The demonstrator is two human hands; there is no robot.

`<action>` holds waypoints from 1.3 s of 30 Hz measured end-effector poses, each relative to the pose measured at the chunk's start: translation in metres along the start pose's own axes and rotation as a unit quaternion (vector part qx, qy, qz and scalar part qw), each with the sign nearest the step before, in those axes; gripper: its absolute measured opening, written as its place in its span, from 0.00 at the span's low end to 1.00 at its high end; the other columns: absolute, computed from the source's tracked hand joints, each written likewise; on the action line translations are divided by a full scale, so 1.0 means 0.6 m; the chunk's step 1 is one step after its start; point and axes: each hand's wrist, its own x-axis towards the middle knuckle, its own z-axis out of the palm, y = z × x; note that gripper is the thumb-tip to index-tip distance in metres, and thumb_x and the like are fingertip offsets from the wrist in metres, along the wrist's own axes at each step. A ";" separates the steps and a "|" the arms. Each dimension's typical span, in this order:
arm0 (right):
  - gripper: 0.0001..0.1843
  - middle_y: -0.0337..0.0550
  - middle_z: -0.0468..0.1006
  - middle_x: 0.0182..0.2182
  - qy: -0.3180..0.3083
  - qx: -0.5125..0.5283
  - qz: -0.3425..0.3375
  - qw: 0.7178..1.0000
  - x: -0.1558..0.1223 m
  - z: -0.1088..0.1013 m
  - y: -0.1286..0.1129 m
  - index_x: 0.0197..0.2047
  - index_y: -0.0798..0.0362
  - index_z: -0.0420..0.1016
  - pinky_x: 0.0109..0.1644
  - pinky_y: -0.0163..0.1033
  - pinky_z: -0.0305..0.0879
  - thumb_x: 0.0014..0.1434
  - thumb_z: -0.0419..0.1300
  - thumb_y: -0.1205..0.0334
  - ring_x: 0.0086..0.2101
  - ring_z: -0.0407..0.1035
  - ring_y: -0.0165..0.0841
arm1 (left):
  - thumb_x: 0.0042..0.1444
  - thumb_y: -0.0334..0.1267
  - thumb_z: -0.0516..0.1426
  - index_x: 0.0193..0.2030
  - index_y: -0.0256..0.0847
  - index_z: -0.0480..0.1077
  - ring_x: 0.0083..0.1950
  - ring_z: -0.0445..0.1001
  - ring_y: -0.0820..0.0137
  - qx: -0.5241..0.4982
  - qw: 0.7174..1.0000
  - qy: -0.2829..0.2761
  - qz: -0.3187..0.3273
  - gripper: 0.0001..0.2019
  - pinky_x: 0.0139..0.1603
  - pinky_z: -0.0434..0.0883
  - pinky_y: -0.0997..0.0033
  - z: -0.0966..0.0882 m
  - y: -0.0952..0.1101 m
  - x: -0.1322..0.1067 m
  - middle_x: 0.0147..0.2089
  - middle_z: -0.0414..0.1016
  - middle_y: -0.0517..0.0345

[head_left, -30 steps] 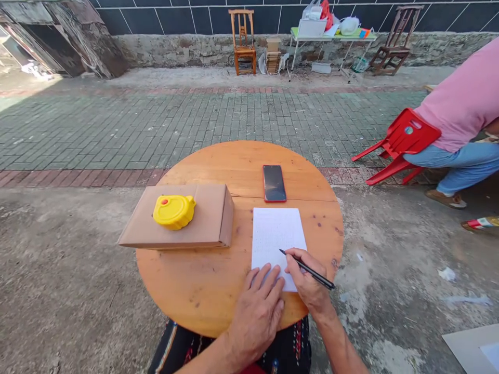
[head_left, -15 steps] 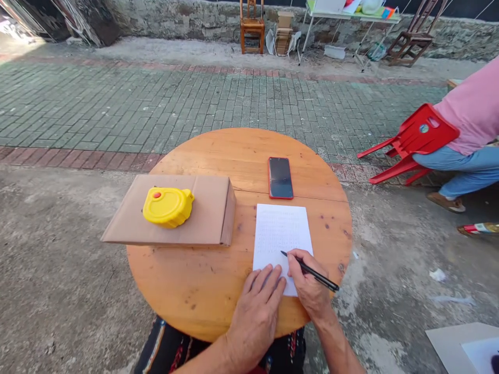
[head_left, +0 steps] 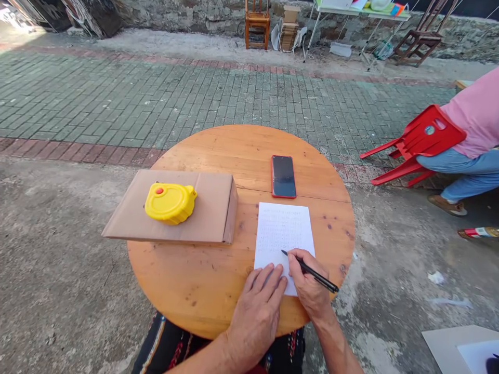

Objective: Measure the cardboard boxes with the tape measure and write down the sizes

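Note:
A white sheet of paper (head_left: 284, 228) with faint writing lies on the round wooden table (head_left: 218, 280). My left hand (head_left: 257, 311) rests flat on the sheet's lower left corner, fingers spread. My right hand (head_left: 310, 285) pinches a black pen (head_left: 312, 272) whose tip touches the paper. Beyond the sheet lies a red phone (head_left: 284, 176), screen dark. A flat cardboard box (head_left: 212, 208) sits at the table's left and overhangs its edge, with a yellow tape measure (head_left: 170, 202) on top.
A person in a pink shirt and jeans (head_left: 473, 140) sits on a tipped red plastic chair (head_left: 417, 143) at right. Wooden chairs (head_left: 256, 23) and a folding table (head_left: 358, 15) stand by the far wall. Paper sheets (head_left: 463, 348) lie on the ground at lower right.
The view has tilted down and slightly left, so the far wall has slid out of frame. My hands, the pen and the things on the table hold their places.

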 end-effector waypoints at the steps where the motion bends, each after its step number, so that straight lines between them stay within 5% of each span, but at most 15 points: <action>1: 0.08 0.37 0.79 0.26 0.000 0.000 -0.002 1.000 0.000 0.000 0.000 0.33 0.52 0.73 0.34 0.30 0.69 0.65 0.56 0.64 0.26 0.73 0.28 | 0.62 0.27 0.49 0.58 0.37 0.71 0.64 0.67 0.59 0.000 1.000 0.000 -0.001 0.20 0.62 0.65 0.54 0.000 0.000 0.000 0.64 0.72 0.52; 39: 0.10 0.38 0.78 0.25 -0.011 0.001 -0.002 1.000 -0.002 -0.005 -0.003 0.32 0.52 0.73 0.31 0.33 0.69 0.65 0.55 0.64 0.26 0.73 0.30 | 0.61 0.27 0.50 0.59 0.37 0.70 0.65 0.66 0.59 -0.006 1.000 -0.009 -0.012 0.21 0.63 0.64 0.54 -0.006 0.002 0.004 0.65 0.71 0.55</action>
